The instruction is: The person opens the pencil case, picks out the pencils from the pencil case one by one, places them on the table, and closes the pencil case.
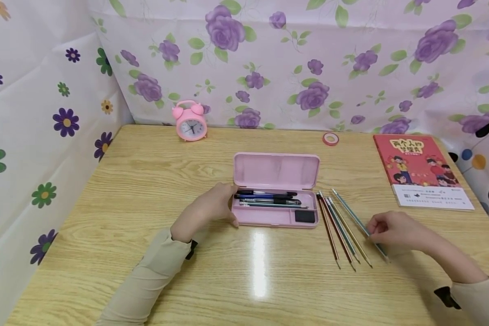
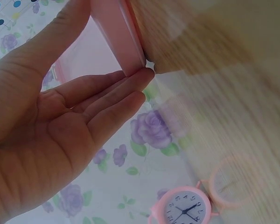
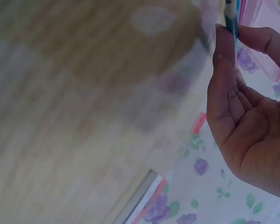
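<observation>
Our left hand [image 1: 207, 206] touches the pencil case [image 1: 265, 217], fingers straight, while our right hand [image 1: 400, 230] pinches a blue pencil [image 1: 350, 211] nearer the table's [image 1: 146, 181] right edge, a picking-up step that seems to want a clean lift next.

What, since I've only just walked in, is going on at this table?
A person is handling pencils beside an open pink pencil case. The right hand pinches a blue-green pencil, while the other pencils lie side by side on the table, just right of the case. The left hand touches the case's left end. Pens and a small black block are inside it.
</observation>
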A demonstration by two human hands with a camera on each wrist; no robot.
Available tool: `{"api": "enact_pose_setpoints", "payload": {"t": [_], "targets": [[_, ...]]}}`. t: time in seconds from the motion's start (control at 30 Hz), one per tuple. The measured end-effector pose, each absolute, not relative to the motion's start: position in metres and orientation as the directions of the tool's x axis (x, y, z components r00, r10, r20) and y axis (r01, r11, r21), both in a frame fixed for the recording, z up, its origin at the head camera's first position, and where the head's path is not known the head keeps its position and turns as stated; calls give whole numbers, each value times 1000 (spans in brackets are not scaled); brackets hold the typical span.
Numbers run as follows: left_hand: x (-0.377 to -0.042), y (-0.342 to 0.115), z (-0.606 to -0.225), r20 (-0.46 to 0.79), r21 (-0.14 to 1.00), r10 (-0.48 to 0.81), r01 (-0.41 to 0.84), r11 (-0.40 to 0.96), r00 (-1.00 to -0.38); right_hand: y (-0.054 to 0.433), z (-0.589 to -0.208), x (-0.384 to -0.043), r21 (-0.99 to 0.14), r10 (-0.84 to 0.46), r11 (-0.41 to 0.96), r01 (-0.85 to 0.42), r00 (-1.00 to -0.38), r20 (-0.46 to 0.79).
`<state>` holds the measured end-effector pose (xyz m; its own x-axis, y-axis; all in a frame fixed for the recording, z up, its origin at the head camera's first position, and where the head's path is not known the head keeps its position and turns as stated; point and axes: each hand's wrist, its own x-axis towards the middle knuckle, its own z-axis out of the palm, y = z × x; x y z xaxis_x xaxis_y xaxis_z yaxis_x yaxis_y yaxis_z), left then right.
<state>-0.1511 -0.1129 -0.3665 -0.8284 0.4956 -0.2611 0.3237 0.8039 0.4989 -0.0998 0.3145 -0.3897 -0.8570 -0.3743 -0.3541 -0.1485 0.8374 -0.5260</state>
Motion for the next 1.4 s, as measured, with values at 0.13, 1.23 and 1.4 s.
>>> {"api": "enact_pose_setpoints", "payload": {"t": [0.13, 1.23, 1.4], "targets": [[-151, -113, -366, -264, 498, 489, 317, 807, -831, 311, -393, -97, -543, -376, 831, -121, -841, -389], [-151, -113, -369, -232, 497, 505, 345, 796, -831, 210, -389, -165, -650, -573, 665, -368, -810, -128], [-151, -114, -369, -230, 498, 507, 347, 795, -831, 178, -383, -171, -631, -650, 618, -469, -756, -75]]}}
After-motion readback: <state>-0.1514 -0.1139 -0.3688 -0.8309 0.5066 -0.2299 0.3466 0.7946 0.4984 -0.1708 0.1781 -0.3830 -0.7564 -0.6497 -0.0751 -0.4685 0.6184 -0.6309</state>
